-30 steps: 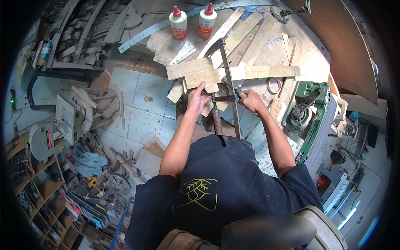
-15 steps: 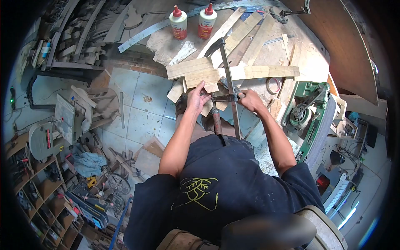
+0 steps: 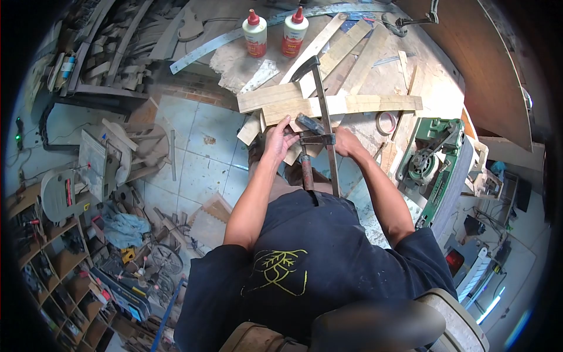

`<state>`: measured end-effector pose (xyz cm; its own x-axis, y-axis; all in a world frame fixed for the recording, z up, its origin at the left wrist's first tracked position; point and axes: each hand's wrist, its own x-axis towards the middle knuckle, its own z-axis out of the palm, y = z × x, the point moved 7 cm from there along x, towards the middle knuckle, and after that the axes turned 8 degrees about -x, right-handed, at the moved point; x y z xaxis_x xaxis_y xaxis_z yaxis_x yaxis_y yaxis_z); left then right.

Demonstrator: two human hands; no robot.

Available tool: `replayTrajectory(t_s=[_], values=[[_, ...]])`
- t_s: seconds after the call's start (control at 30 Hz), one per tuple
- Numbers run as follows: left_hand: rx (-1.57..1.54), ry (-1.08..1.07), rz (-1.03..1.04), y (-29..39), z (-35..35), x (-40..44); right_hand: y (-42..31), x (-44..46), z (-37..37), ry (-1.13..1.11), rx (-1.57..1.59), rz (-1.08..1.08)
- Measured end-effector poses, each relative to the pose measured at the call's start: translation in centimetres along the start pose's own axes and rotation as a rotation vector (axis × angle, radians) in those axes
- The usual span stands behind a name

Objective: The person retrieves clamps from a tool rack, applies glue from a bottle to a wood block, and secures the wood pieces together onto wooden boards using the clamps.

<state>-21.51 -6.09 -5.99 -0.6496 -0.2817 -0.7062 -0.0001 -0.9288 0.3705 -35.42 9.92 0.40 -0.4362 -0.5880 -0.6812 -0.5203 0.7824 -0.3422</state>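
Note:
A metal bar clamp [image 3: 326, 111] stands upright at the near edge of the bench, its top jaw over the light wooden strips [image 3: 281, 108] and its screw with a reddish handle [image 3: 307, 170] below. My left hand [image 3: 280, 139] is at the edge of the wood, thumb up against it, fingers curled beside the clamp's screw. To the right of the clamp bar, my right hand [image 3: 347, 142] is closed round the handle of a hammer-like tool. The dark head [image 3: 309, 124] of this tool shows left of the bar, close to the wood edge.
Two glue bottles [image 3: 255, 35] with red caps stand at the back of the bench. Loose strips [image 3: 346, 50] and a tape roll [image 3: 386, 122] lie on it. A green belt machine [image 3: 437, 158] is at the right. A stool [image 3: 141, 149] and shelves [image 3: 58, 281] are at the left.
The tool in my right hand has swung, its head now lower and left of the clamp bar. My right hand has shifted slightly left. My left hand stays almost still.

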Motion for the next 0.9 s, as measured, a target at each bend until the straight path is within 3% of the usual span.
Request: replayTrajectory(t_s=[0.03,0.13,0.23,0.33,0.4,0.47,0.63,0.77,0.87,0.9], values=[[-0.002,0.002,0.0,-0.1,0.0,0.0,0.0,-0.1,-0.1,0.003,-0.015,-0.008],[-0.003,0.013,-0.002,-0.2,-0.2,0.2,0.6,-1.1,0.2,-0.082,0.324,0.018],[-0.004,0.029,-0.004,-0.1,-0.1,0.0,3.2,-3.6,0.7,0.109,1.013,0.131],[-0.005,0.03,-0.017,0.1,0.3,-0.2,9.5,-6.1,6.4,0.375,1.413,0.297],[0.016,0.031,-0.033,-0.3,-0.3,0.3,10.3,-7.2,11.2,0.134,1.237,0.242],[0.022,0.03,-0.04,-0.3,-0.7,0.6,4.5,-8.9,12.6,-0.084,1.389,0.229],[-0.006,-0.027,-0.081,-0.2,-0.3,0.4,-6.8,-6.8,12.2,-0.322,1.634,-0.052],[0.015,-0.068,-0.118,0.0,-0.4,0.7,-7.7,-5.0,14.7,-0.376,1.717,-0.04],[0.132,-0.04,-0.15,1.3,1.4,-1.2,-7.8,-6.0,14.0,-0.416,1.785,0.105],[0.297,-0.042,-0.174,1.5,1.0,-1.4,-8.2,-6.4,13.2,-0.401,1.694,0.116]])
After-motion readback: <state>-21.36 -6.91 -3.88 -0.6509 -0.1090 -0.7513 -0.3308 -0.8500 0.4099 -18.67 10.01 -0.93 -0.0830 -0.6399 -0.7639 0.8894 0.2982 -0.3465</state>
